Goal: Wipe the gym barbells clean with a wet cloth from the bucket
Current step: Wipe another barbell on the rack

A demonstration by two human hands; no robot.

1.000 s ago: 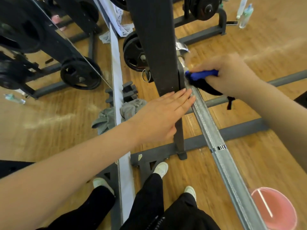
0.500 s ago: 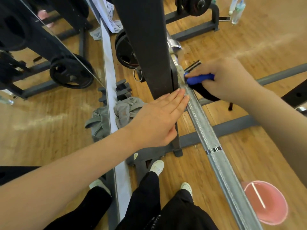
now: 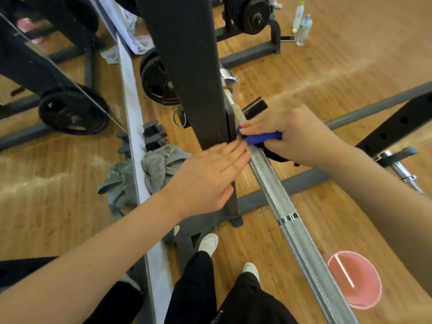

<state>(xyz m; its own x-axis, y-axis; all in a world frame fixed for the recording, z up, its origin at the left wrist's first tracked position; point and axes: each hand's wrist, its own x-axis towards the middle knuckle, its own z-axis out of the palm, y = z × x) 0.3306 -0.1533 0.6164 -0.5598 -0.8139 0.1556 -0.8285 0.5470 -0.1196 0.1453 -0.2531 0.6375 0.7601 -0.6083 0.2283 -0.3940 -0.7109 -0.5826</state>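
Now the right hand, pinching the blue cloth, has slid slightly down the barbell; the left hand, fingers flat, steadies the upright.

head cam | looks steeply down (wide-angle) | close over barbell | floor beyond

Blue cloth — silver knurled barbell — pink bucket.
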